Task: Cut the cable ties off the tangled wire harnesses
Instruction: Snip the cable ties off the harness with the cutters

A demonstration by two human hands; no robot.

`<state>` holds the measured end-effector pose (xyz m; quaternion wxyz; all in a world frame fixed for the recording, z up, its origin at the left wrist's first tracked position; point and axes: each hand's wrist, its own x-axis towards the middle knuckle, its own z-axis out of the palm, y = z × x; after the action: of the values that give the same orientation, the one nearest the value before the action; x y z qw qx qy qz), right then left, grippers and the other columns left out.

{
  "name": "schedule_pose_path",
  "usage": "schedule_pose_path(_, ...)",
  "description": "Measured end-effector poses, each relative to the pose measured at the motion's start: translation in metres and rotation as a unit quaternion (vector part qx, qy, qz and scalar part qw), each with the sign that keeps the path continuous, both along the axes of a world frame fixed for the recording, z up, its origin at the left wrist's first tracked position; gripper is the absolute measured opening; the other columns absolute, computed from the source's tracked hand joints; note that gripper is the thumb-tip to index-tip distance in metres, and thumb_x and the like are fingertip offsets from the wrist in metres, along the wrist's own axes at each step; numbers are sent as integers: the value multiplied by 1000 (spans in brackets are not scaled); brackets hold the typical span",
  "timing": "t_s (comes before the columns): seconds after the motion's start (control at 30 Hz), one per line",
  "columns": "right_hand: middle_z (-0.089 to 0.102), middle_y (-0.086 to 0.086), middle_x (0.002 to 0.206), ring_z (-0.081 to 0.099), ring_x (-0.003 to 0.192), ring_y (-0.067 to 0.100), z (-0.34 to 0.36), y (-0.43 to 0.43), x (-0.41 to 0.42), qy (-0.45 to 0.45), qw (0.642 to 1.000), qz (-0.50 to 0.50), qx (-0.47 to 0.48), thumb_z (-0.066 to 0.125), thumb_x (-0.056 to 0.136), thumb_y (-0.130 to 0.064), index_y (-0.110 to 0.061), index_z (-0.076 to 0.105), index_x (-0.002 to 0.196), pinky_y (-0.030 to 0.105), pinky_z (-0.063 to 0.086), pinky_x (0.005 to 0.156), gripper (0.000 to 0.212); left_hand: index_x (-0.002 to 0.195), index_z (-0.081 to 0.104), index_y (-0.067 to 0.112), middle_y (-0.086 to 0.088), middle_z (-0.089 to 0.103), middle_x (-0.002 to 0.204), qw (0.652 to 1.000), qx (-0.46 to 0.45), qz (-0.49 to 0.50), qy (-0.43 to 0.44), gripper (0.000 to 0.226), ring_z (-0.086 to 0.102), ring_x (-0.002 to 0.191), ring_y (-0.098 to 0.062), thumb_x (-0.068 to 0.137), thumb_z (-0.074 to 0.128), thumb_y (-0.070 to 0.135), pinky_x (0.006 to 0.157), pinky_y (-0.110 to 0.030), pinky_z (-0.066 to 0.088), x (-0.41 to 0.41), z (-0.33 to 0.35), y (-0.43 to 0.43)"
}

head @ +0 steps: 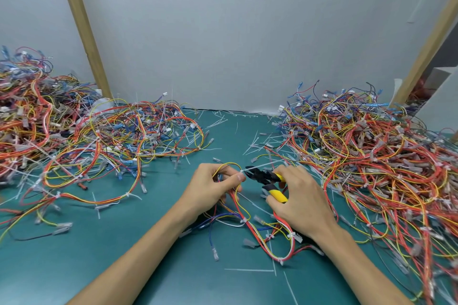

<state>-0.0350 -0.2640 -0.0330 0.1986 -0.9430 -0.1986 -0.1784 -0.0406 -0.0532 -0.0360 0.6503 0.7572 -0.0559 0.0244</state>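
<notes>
Left grip pinched wire harness above mid desk. Right grip clenched round yellow-handled cutters, tips at white cable tie beside left thumb. Left pile and right pile flanked them.

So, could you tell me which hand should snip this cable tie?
The right hand: it grips the cutters, whose tips are at the cable tie, while the left hand pinches the wires steady.
</notes>
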Motion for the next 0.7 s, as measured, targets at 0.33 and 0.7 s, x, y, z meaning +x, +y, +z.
schedule_pose_path(0.33, 55, -8, 89, 46, 88, 16, 0, 0, -1, -10, 1000, -4, -21, 68, 73, -36, -23, 59, 102, 31, 42, 73, 33, 79, 70, 2, -4, 70, 65, 999, 26, -11, -16, 19, 61, 53, -13, 89, 70, 18, 47, -20, 43, 2, -2, 2)
schedule_pose_path(0.7, 56, -7, 92, 48, 91, 16, 1, 2, -4, -3, 1000, -7, -30, 69, 75, -35, -22, 62, 112, 30, 43, 77, 40, 75, 71, 15, -2, 73, 65, 997, 72, -14, -35, 13, 61, 51, -6, 87, 72, 19, 50, -13, 41, 4, -4, 4)
